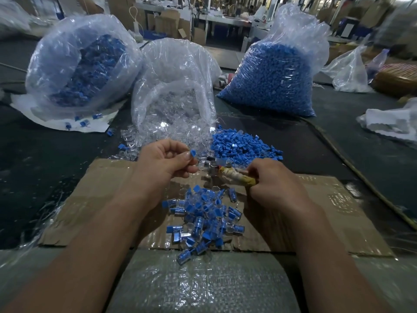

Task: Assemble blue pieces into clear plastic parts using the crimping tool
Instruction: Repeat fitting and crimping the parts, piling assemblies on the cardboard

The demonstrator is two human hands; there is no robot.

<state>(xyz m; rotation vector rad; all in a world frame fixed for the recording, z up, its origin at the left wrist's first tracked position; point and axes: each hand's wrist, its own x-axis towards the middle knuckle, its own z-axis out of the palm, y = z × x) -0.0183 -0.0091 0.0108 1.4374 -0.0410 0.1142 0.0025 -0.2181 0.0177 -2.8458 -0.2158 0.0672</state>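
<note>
Blue piece [193, 152] pinched at my left hand [165, 160] fingertips; my right hand [274, 184] grips the crimping tool [234, 176], fingers curled.

Factory assembly floor; bulk bag of blue pieces [270, 82]; cardboard cartons [168, 20]; workbenches [228, 21] behind

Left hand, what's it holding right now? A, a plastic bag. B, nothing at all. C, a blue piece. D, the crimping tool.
C: the left hand pinches a small blue piece, while the right hand grips the wrapped handle of the crimping tool.
</note>
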